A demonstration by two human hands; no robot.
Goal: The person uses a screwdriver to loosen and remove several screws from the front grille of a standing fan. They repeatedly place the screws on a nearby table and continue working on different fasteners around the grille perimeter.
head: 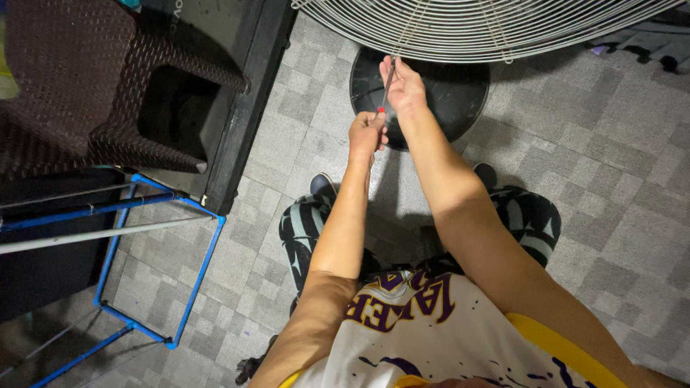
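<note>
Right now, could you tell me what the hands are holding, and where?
A thin screwdriver: the left hand grips its red-tipped handle end, and the right hand pinches the shaft near the fan grille.

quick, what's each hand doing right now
Left hand: closed around the handle end of a thin screwdriver.
Right hand: fingers pinching the screwdriver's shaft near the fan grille.

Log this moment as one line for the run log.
left hand: grips screwdriver handle | right hand: steadies its shaft | tip: at fan grille rim | below: round black fan base | floor: grey carpet tiles
</note>
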